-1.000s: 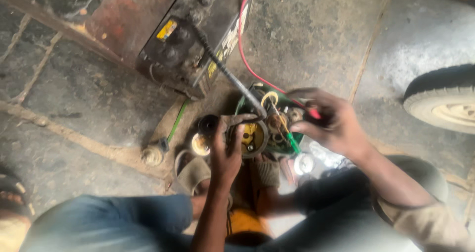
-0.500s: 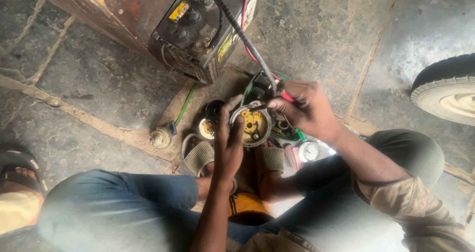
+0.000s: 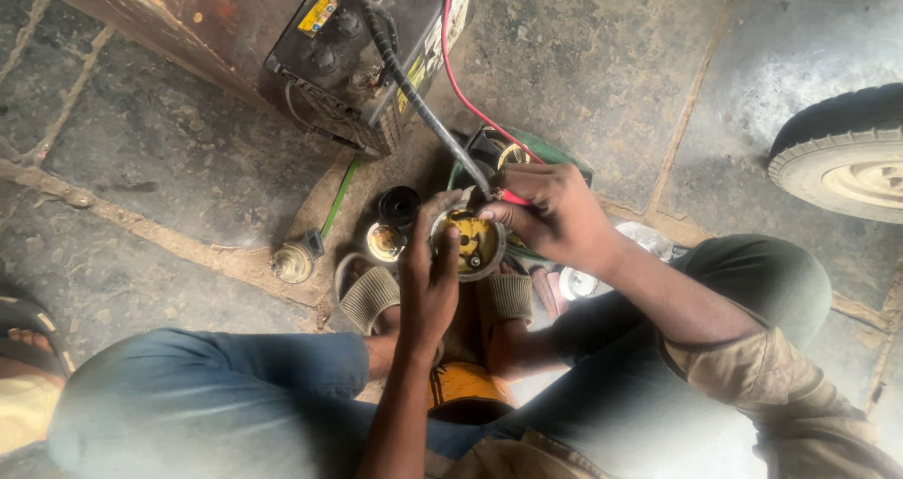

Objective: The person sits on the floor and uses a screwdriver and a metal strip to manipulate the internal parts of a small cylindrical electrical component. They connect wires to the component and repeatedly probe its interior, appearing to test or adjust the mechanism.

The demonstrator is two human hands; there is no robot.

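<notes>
Left hand (image 3: 428,277) has its grip clamped on a round metal housing (image 3: 470,244), fingers wrapped over the near rim, holding it up above the sandalled feet (image 3: 369,298), off the floor. Right hand (image 3: 555,217) has its grip pinched shut on a red-handled probe (image 3: 513,198), tip down at the far rim of the housing; a black braided cable (image 3: 419,103) and a red wire (image 3: 453,65) run away from that grip toward the car battery (image 3: 362,51) up ahead. The housing looks rigid cast metal, moderately heavy for its size, with a yellowish, greasy interior, so probably slick; the outer rim is the safe place to hold, not the inner contacts, which look delicate. The probe is light and stiff, but the cable drags on it, so the hold wants to sit close to the tip. Just left of the left grip sit a black cap (image 3: 399,203) and a small round brass-coloured part (image 3: 385,241); further left, another round fitting (image 3: 292,263) on the stone floor (image 3: 160,159). A tyre (image 3: 842,154) is well off to the right.
</notes>
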